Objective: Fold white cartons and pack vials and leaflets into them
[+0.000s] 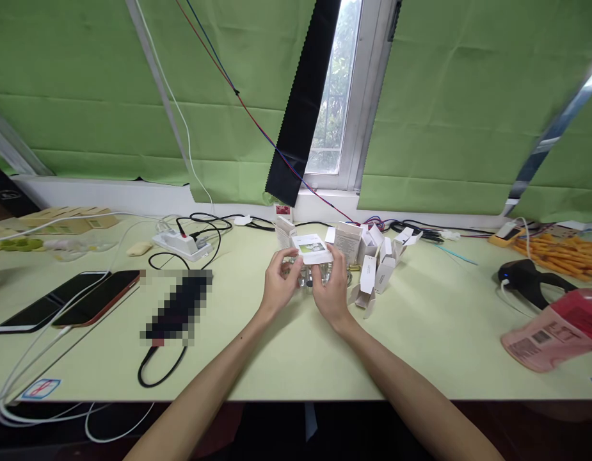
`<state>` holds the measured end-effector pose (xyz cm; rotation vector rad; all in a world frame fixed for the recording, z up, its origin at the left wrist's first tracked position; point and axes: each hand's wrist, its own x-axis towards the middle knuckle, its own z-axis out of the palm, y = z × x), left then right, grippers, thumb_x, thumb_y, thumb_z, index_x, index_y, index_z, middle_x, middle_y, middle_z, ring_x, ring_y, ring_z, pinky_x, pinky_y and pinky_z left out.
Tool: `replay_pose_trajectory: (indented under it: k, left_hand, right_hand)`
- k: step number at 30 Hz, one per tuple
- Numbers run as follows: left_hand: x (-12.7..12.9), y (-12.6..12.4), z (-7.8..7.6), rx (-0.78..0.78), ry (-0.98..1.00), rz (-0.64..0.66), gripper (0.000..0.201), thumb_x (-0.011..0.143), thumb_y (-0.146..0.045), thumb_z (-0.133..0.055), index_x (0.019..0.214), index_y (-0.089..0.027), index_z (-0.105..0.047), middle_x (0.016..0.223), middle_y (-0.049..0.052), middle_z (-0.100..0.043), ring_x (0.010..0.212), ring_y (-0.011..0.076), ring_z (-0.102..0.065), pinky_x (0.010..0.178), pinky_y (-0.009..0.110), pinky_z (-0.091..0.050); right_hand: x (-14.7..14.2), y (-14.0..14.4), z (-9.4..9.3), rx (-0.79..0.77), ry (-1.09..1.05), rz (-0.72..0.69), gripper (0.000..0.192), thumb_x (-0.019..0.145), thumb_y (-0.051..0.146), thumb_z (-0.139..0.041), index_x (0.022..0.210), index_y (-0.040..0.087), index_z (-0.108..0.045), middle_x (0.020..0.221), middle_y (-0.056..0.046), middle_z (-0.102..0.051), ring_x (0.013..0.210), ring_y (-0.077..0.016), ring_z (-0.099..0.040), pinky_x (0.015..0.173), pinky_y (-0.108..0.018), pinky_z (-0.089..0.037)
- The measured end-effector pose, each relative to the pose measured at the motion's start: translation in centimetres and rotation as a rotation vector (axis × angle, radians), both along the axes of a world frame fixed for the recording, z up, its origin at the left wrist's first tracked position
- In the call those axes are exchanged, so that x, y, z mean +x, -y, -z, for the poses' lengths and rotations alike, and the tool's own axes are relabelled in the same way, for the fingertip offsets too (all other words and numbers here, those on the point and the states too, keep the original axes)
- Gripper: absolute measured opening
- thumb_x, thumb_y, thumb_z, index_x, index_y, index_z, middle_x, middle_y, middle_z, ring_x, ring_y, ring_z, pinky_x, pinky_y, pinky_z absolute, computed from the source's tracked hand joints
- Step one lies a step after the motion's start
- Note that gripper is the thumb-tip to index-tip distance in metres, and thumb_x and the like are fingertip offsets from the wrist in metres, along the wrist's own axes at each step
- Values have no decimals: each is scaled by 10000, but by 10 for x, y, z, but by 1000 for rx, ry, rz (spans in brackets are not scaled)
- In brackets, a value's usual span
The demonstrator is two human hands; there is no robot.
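Note:
My left hand (279,283) and my right hand (330,288) meet over the middle of the pale green table (420,333). Together they hold a small white carton (313,248) with a green picture on its top face, the fingers pinching its left and right sides. Small clear glass bottles (305,276) stand on the table just under and between the hands, partly hidden by the fingers. Several more open white cartons (372,256) lie scattered just right of my right hand.
Two phones (65,299) lie at the left with white cables, a white power strip (180,243) with black cords behind them. A black handheld scanner (528,280), a pink bag (552,330) and orange items (559,253) sit at the right. A window and green blinds back the table.

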<state>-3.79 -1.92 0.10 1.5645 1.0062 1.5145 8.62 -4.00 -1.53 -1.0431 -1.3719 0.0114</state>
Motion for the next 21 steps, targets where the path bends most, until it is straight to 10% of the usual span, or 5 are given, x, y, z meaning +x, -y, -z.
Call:
replay_pose_trajectory:
  k: [21]
  left_hand:
    - [0,0,4,-24,31,27,447,875,-548,-631,1159,-238,-480,1362,119,-553,618,118,-694,425,224,-530]
  right_hand:
    - [-1,1,1,-33,-23,-21,412,978,272,-506,1376,207,-422,1354,-148,-541,1312,-238,-508,1088,-458,-453]
